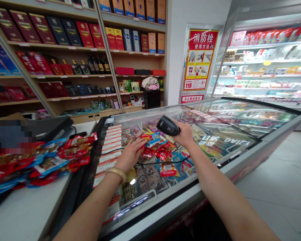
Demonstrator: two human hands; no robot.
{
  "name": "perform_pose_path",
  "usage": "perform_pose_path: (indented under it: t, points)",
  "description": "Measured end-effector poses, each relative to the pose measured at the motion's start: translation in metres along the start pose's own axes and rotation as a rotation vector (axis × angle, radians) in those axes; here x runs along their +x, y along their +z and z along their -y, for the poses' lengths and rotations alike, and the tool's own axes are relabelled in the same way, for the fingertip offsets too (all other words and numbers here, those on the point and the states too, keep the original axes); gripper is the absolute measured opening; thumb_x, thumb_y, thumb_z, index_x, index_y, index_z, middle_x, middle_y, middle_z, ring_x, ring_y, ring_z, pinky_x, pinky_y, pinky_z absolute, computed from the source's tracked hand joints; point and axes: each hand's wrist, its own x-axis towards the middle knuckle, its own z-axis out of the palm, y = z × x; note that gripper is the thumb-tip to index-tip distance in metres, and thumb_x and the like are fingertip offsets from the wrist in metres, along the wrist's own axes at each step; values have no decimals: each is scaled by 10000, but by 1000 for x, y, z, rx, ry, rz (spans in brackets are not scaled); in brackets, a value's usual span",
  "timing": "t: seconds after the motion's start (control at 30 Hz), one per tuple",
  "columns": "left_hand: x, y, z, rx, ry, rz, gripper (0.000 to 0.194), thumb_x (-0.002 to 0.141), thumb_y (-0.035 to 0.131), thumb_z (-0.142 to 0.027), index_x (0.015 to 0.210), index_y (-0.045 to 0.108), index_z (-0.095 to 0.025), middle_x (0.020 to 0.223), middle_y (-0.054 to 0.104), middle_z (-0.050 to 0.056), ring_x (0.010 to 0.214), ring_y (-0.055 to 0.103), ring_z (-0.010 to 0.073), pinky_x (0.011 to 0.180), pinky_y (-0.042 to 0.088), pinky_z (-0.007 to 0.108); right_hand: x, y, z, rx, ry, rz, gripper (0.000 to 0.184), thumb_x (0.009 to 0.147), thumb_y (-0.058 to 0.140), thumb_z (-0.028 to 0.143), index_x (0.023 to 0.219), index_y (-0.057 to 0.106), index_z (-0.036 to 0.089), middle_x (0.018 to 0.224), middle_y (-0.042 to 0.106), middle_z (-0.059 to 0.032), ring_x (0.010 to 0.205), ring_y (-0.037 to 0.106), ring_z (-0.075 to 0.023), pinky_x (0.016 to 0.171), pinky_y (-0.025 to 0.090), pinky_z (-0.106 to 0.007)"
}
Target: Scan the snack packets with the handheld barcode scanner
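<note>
My right hand [184, 135] is wrapped around a black barcode scanner [167, 125] above the glass top of a chest freezer. The scanner's head points to the left, and its cable [163, 163] runs across the glass. My left hand [131, 152], with a gold-coloured bracelet [117, 172] at the wrist, has its fingers stretched out at the edge of a small pile of snack packets. Red packets [163, 152] and a blue-and-white packet [154, 139] lie in this pile on the glass. One red packet [168, 169] shows its barcode towards me.
To the left, a white counter [40, 207] bears a heap of red and blue snack packets [65, 154]. Price labels [111, 142] line the freezer's left side. Behind are shelves of boxes [87, 33]; a lit refrigerated display [266, 63] stands at right.
</note>
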Motion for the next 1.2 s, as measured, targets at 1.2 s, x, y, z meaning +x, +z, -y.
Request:
perform_pose_path:
  t: [1.2]
  points:
    - [-27, -106, 87, 724, -712, -116, 332, 768, 581, -398, 975, 726, -183, 1078, 686, 284, 1038, 651, 466, 835, 499, 558, -4, 10, 3, 21, -64, 65, 252, 746, 705, 364, 945, 736, 213, 887, 763, -73, 841, 693, -239, 752, 450, -305]
